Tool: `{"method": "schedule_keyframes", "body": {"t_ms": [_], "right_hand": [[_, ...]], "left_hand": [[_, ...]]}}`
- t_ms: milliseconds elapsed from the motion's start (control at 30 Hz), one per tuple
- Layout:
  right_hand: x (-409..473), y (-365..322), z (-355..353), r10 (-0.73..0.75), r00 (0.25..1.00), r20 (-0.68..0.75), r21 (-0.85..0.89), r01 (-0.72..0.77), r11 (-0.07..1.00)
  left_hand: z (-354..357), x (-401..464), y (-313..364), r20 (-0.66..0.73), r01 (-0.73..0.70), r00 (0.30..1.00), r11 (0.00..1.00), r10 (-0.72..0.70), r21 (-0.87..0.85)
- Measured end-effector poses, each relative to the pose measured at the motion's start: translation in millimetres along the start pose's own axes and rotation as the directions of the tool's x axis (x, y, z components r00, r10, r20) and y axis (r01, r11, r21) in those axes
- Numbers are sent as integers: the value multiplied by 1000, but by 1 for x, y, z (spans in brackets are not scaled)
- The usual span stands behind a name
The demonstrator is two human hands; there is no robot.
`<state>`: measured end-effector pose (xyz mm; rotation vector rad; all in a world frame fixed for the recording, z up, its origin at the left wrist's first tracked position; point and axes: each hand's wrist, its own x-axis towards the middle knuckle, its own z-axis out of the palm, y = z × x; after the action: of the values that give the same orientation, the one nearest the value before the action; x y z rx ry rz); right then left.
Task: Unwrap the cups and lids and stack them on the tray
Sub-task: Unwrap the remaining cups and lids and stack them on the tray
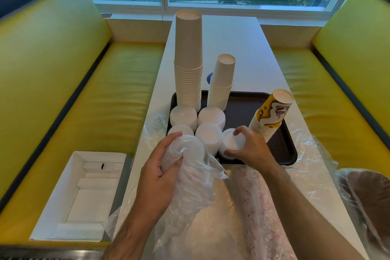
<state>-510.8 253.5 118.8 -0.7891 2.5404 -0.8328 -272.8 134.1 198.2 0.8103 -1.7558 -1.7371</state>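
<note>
Clear plastic wrap (190, 186) lies crumpled on the near table (242, 48), left hand (160, 173) clenched around it with a sleeve of white lids (193, 148) still inside. Right hand (249, 148) pinches a short lid stack (231, 141) by its rim at the near edge of the dark tray (289, 148). Further back on tray: four more lid stacks (196, 122), printed cups (271, 116) leaning right, two white cup stacks (188, 61) at far left.
</note>
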Motion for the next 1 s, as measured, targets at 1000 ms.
{"method": "schedule_keyframes", "body": {"t_ms": [1000], "right_hand": [[-91,-106,-15,-560,738,-376,75,627,775]], "left_hand": [[7,-9,4,-52,82,995,991,-88,-102]]}}
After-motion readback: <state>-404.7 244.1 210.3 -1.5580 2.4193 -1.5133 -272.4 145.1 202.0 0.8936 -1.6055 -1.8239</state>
